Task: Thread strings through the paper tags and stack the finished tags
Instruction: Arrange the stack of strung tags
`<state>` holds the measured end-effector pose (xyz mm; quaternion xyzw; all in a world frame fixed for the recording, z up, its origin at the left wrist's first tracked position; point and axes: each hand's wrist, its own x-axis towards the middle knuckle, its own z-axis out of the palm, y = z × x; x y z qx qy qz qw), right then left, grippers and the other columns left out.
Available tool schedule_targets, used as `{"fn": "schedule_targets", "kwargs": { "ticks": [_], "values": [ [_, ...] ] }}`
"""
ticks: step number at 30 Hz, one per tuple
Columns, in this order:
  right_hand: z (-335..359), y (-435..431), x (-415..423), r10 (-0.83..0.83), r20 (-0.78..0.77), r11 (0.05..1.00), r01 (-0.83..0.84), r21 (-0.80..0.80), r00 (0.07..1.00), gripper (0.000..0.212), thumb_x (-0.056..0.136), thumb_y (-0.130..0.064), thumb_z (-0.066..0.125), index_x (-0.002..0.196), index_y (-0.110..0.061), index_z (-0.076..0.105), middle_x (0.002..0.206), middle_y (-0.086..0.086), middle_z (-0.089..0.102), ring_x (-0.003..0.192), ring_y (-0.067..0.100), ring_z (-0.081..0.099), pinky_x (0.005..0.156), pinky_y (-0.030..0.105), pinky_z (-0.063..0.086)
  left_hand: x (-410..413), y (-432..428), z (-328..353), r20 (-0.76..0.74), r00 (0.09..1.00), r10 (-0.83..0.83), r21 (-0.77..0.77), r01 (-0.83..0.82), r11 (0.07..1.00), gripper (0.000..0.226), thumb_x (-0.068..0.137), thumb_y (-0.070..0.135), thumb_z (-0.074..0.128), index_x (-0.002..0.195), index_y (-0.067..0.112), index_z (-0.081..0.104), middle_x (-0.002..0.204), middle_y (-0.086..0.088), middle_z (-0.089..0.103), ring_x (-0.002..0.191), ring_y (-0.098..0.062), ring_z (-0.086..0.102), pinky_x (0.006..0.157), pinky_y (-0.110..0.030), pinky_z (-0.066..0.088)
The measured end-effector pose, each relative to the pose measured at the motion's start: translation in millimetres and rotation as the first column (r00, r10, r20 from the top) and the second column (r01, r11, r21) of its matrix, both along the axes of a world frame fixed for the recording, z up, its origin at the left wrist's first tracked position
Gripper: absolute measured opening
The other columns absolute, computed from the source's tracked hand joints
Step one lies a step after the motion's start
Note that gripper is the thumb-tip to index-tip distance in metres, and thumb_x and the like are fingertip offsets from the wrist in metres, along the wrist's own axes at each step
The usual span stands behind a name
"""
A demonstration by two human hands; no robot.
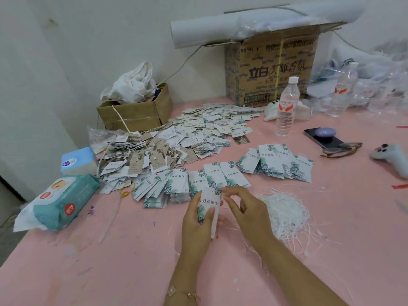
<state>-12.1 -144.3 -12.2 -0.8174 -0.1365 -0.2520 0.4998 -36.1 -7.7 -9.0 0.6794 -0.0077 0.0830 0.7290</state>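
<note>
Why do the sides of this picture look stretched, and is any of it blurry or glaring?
Head view: the wide-angle lens tilts the wall and stretches the wipes near the left edge. Head view: the light is soft and even, with no hard shadows or glare. Head view: the print on the tag is readable, while the far bottle and plastic at right look smeared.

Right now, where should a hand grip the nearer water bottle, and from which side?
Wrap the labelled middle of the nearer water bottle from its near side. It stands upright and round. A white object crowds its back and the phone lies to its right, while its front shows unblocked.
</note>
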Motion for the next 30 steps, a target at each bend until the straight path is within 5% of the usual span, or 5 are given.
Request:
{"fn": "schedule_targets", "kwargs": {
  "ticks": [11, 15, 26, 30],
  "values": [
    [0, 0, 1, 0.004, 0.013, 1.000, -0.004, -0.007, 1.000, 0.005, 0.088, -0.036, 0.060, 0.092, -0.040, 0.059, 0.113, -0.030, 0.061, 0.046, 0.004, 0.042, 0.053, 0.009, 0.035, 3, -1, -2, -0.036, 0.994, -0.099, 0.008, 0.099, 0.995, 0.045, 0.101, 0.011, 0.049, 0.109, 0.055, 0.059, 0.100, 0.007, 0.074, 0.068, -0.019, 0.071, 0.056, -0.031, 0.056],
    [4, -1, 1, -0.041, 0.045, 0.999, 0.042, -0.017, 0.998, 0.016, 0.087, -0.018, 0.069, 0.088, -0.032, 0.062, 0.102, -0.020, 0.059, 0.061, -0.005, 0.055, 0.055, 0.008, 0.036, 3, -3, -6, -0.004, 0.989, -0.147, 0.058, 0.147, 0.987, 0.031, 0.099, 0.019, 0.051, 0.116, 0.044, 0.060, 0.102, -0.001, 0.072, 0.076, -0.027, 0.069, 0.063, -0.036, 0.056],
    [9, 1, -2, -0.176, 0.095, 0.983, 0.181, -0.038, 0.980, 0.014, 0.082, -0.016, 0.074, 0.084, -0.026, 0.064, 0.095, -0.016, 0.056, 0.066, -0.009, 0.050, 0.051, 0.008, 0.035, -4, -7, -5, 0.050, 0.991, -0.125, 0.252, 0.108, 0.962, 0.042, 0.102, 0.019, 0.050, 0.141, 0.034, 0.047, 0.099, 0.000, 0.070, 0.085, -0.026, 0.066, 0.080, -0.048, 0.054],
    [11, 2, -3, -0.178, 0.110, 0.982, 0.183, -0.043, 0.978, 0.016, 0.081, -0.014, 0.075, 0.083, -0.025, 0.063, 0.092, -0.015, 0.055, 0.066, -0.008, 0.050, 0.050, 0.007, 0.034, -6, -9, -3, 0.075, 0.989, -0.127, 0.291, 0.100, 0.951, 0.041, 0.101, 0.021, 0.050, 0.140, 0.033, 0.048, 0.113, 0.005, 0.070, 0.097, -0.017, 0.066, 0.089, -0.041, 0.052]
  ]
}}
